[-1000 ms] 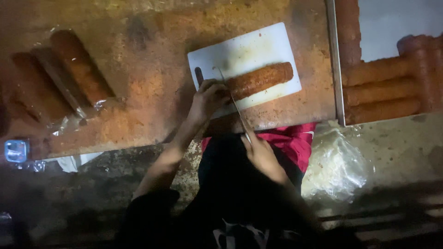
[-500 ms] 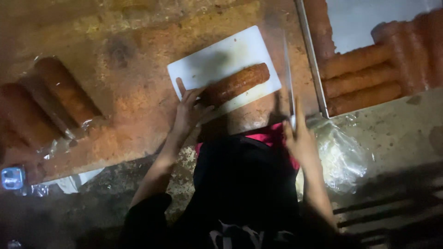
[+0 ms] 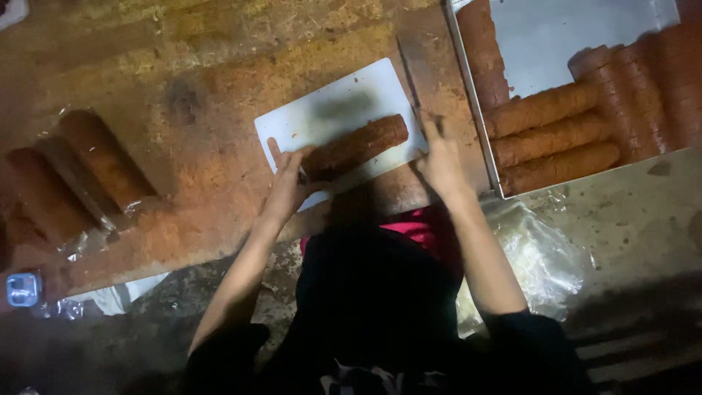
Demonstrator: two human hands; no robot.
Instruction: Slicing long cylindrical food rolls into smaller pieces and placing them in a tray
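View from above, nearest to farthest. At the lower edge, the person's dark garment with a pink cloth (image 3: 420, 225) at the lap; to its right a crumpled clear plastic bag (image 3: 537, 260) lies on grey concrete floor (image 3: 643, 219). Both forearms extend upward from the body to a worn, crumb-dusted wooden counter (image 3: 190, 146). A white cutting board (image 3: 340, 110), set at a slant near the counter's front edge, carries a brown, crumb-coated roll (image 3: 355, 146) lying diagonally across it. The left hand (image 3: 289, 179) rests on the lower-left end of the roll, fingers spread and pressing down, thumb side on the board. The right hand (image 3: 439, 157), just beside the board's right edge, is closed around the handle of a knife (image 3: 413, 73), index finger extended along it; the blade points away from the person, past the roll's upper-right end, and is blurred. On the right, a metal tray (image 3: 556, 33) holds several similar rolls (image 3: 548, 139) stacked along its front and side rims, its centre bare. At the counter's left, further rolls in clear wrapping (image 3: 80, 175) lie side by side. A small blue-lit object (image 3: 22, 289) lies at the far lower left; its kind cannot be told. The scene is dim.
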